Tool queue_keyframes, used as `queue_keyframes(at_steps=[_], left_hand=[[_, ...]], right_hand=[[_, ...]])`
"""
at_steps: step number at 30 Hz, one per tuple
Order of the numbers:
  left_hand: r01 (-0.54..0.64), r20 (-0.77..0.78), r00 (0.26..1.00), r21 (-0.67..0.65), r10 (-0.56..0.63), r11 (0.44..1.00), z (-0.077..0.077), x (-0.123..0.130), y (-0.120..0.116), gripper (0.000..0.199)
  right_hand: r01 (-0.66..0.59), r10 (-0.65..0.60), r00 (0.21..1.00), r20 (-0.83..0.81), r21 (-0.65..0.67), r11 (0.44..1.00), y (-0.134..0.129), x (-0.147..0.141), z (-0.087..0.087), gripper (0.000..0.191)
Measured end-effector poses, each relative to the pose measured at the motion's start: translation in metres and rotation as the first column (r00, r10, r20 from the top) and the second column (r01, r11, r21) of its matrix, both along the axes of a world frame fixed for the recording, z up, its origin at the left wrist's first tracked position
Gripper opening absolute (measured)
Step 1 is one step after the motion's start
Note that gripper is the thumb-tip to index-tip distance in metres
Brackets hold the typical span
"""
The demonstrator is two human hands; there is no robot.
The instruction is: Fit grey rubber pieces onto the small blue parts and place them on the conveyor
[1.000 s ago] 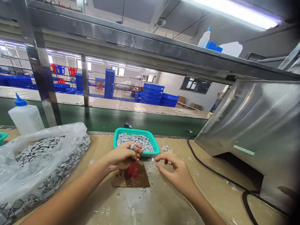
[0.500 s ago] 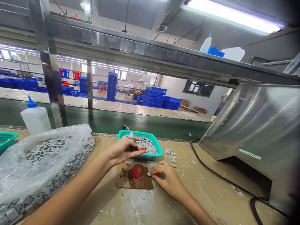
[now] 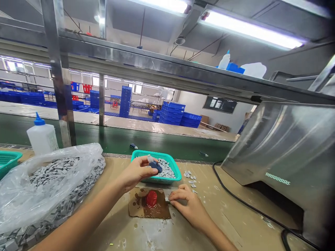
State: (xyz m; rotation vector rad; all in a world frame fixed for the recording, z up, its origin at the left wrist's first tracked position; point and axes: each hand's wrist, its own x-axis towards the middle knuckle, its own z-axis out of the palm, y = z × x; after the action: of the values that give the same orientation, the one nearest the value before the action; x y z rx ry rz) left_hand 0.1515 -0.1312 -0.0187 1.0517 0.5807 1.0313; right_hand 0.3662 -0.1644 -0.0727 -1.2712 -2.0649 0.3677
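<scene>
The left hand (image 3: 136,173) is clamping a dark blue piece (image 3: 156,166) with a pale top between thumb and fingers, above the near side of a green basket (image 3: 178,172) holding grey pieces. The right hand (image 3: 187,206) is pinching a small pale piece (image 3: 167,199) between thumb and fingertips, at the right edge of a wet brown board (image 3: 161,213). A red object (image 3: 151,199) is resting on this board. Loose grey parts (image 3: 193,181) are lying right of the basket; a clear plastic bag (image 3: 90,153) of grey pieces is sitting at left.
</scene>
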Motion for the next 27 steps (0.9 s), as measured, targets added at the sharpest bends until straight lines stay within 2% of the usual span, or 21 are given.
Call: queue_keyframes(at_steps=[5, 8, 10, 15, 19, 23, 25, 27], left_hand=[[-0.052, -0.137, 0.988, 0.097, 0.065, 0.994, -0.003, 0.004, -0.001, 0.030], [-0.041, -0.202, 0.976, 0.173, 0.076, 0.984, -0.004, 0.007, -0.004, 0.028], [-0.035, -0.208, 0.975, 0.178, 0.073, 0.983, -0.004, 0.009, -0.006, 0.029], [-0.064, -0.243, 0.964, 0.180, 0.107, 0.982, -0.003, 0.008, -0.007, 0.031], [-0.090, -0.121, 0.986, 0.169, 0.112, 0.982, -0.004, 0.010, -0.005, 0.028], [-0.133, 0.088, 0.988, 0.032, 0.129, 0.991, -0.006, 0.018, -0.007, 0.026], [-0.161, 0.120, 0.979, -0.033, 0.164, 0.986, -0.006, 0.020, -0.005, 0.021], [-0.233, 0.084, 0.968, -0.061, 0.238, 0.971, -0.004, 0.017, 0.004, 0.018]], right_hand=[[0.042, -0.039, 0.941, -0.337, 0.003, 0.999, 0.004, -0.004, 0.034, 0.018], [0.046, -0.018, 0.914, -0.404, 0.059, 0.997, 0.006, -0.017, 0.052, 0.016], [0.040, 0.006, 0.913, -0.407, 0.106, 0.994, 0.007, -0.026, 0.059, 0.012], [0.041, 0.019, 0.941, -0.338, 0.171, 0.984, 0.008, -0.042, 0.060, 0.007], [0.010, 0.060, 0.953, -0.298, 0.228, 0.974, 0.006, -0.047, 0.058, 0.011], [-0.004, 0.057, 0.975, -0.213, 0.243, 0.970, 0.009, -0.056, 0.054, 0.019], [-0.010, 0.060, 0.976, -0.207, 0.237, 0.971, 0.016, -0.059, 0.051, 0.022], [-0.022, 0.076, 0.962, -0.264, 0.202, 0.979, 0.027, -0.057, 0.050, 0.026]])
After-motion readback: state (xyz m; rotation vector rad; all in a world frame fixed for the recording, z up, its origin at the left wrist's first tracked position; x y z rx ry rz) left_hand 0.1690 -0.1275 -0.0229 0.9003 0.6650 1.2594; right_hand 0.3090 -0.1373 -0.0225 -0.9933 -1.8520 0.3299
